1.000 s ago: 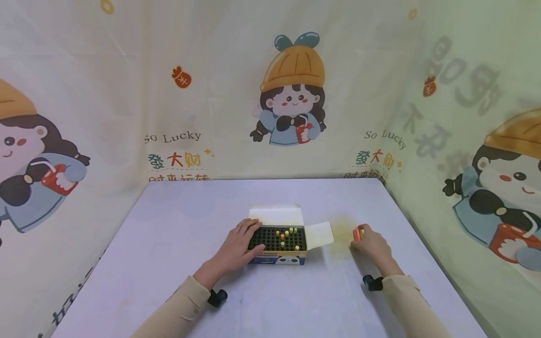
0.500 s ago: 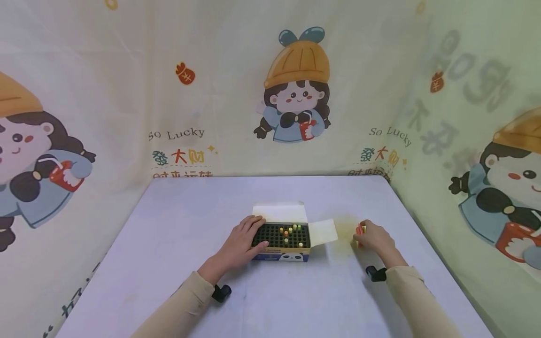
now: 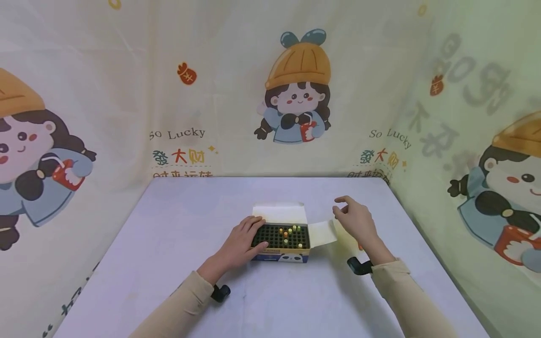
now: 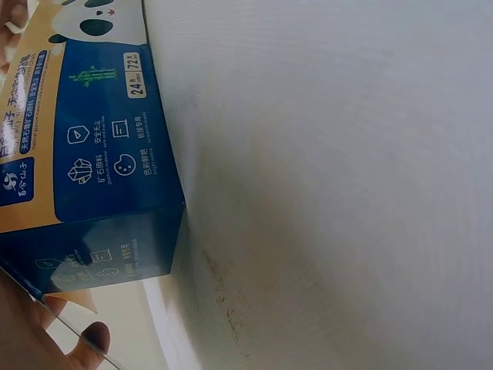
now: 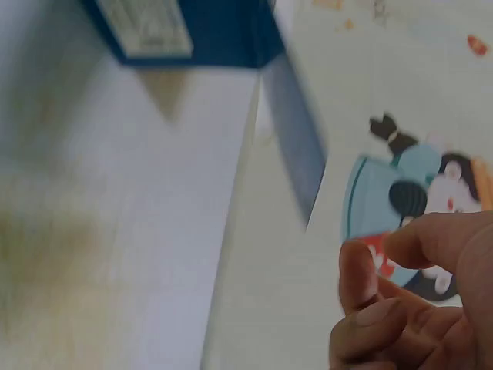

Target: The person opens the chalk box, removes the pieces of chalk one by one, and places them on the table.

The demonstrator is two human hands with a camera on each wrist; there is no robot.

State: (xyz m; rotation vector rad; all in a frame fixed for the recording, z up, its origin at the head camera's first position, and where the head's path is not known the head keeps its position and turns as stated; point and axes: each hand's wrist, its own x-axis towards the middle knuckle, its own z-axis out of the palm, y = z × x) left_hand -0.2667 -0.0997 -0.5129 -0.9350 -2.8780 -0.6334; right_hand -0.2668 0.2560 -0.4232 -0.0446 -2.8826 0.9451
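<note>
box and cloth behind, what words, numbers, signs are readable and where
"So Lucky": cloth, twice
"發大财": cloth, twice
"¥": printed pouch
"24": box
"72": box
"安全无尘": box
"矿石原料": box
Other print on both: too small, blurred, faint or cut off

Makeshift booth: cartoon-print cloth point(image 3: 228, 94) walling pale table point(image 3: 203, 202).
</note>
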